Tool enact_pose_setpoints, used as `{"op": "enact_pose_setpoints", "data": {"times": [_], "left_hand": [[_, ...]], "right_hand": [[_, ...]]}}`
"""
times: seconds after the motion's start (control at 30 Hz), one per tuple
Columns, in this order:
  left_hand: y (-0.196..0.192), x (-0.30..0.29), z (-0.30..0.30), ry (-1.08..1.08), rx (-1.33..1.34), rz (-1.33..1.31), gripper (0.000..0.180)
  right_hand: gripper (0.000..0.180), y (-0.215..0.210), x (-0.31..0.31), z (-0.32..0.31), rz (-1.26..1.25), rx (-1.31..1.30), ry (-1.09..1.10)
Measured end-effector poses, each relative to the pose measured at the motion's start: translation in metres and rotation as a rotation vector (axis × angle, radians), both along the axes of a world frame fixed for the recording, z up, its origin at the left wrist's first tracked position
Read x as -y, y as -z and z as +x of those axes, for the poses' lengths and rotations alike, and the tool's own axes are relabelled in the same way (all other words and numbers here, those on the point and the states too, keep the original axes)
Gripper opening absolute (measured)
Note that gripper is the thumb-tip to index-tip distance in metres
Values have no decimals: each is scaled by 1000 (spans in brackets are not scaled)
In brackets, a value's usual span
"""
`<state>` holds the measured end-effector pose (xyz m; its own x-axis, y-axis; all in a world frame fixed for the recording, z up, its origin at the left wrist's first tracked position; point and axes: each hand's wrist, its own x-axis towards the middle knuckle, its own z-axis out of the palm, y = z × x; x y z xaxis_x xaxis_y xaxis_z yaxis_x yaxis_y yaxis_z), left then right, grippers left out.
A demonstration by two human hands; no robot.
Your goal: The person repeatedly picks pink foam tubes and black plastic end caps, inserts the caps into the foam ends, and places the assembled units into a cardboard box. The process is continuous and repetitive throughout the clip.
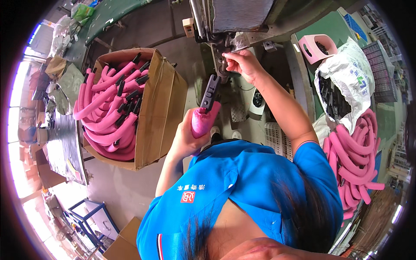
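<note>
My left hand [184, 138] is closed around a pink foam-covered tube [200, 123] in front of my chest. From the tube's upper end sticks a flat black plastic end piece [209, 93] with slots and a round hole, tilted toward the machine. Farther off, my right hand [246, 66] is raised with thumb and forefinger pinched together, close beside the metal working head [222, 60] of a machine. Whatever sits between those fingertips is too small to make out. The black end piece lies just below the working head, apart from my right hand.
To the left stands a cardboard box [162, 108] full of pink tubes with black ends. At right are a pink bin [318, 48] of small dark parts, a white sack [346, 71] of black pieces and a pile of pink tubes [353, 160]. A green table [115, 17] lies far left.
</note>
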<state>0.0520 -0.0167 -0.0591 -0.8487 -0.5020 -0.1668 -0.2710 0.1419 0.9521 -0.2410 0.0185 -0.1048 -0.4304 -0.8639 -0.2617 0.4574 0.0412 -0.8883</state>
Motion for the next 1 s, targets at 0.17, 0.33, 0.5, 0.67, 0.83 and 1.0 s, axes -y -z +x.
{"op": "enact_pose_setpoints", "data": {"times": [0.17, 0.33, 0.5, 0.67, 0.83, 1.0], "left_hand": [[-1, -4, -4, 68, -164, -86, 66], [3, -12, -17, 174, -400, 135, 71], [-5, -19, -36, 192, -542, 122, 68], [-3, -28, -42, 213, -627, 254, 77], [5, -33, -44, 191, -500, 190, 78], [-13, -39, -51, 139, -491, 182, 74]], "right_hand": [[24, -9, -25, 10, 63, -93, 330], [25, -30, -88, 98, -254, -358, 137], [50, -52, -105, 138, -469, -979, 288], [53, -54, -117, 132, -550, -1115, 320], [56, -33, -121, 136, -592, -862, 315], [60, -29, -123, 138, -511, -319, 183]]}}
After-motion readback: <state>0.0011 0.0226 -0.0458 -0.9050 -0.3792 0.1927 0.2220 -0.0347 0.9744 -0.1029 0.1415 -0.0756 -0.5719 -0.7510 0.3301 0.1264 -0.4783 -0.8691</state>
